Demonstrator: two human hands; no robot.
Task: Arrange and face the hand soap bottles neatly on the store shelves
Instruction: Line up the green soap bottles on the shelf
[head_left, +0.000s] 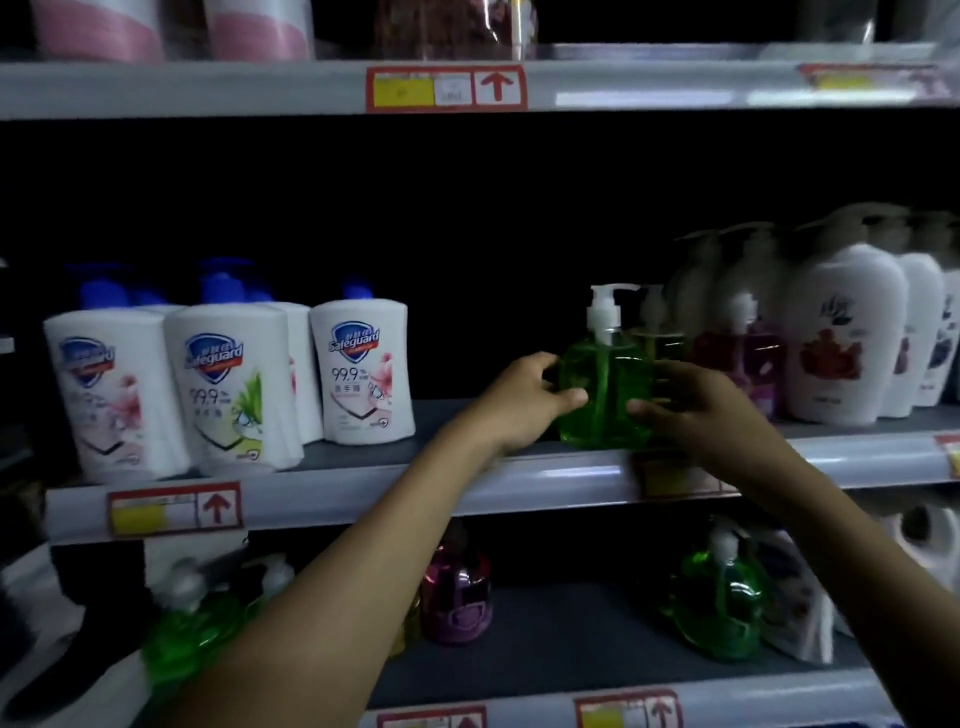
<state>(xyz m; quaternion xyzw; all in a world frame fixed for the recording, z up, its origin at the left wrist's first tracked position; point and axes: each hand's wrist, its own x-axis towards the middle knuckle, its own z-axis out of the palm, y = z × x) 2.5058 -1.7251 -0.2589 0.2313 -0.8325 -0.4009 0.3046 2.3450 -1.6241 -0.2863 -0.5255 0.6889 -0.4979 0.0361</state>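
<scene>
The left hand (524, 400) and right hand (691, 410) are curled round opposite sides of the clear green plastic pump bottle (605, 384), held upright between them above the grey shelf lip (363, 483), apparently for squaring forward.

Pump bottle (605, 384) sits up front on the middle shelf (337, 483), Safeguard bottles (234, 395) left, tall bottles (841, 332) right, another bottle (658, 332) just behind.
</scene>
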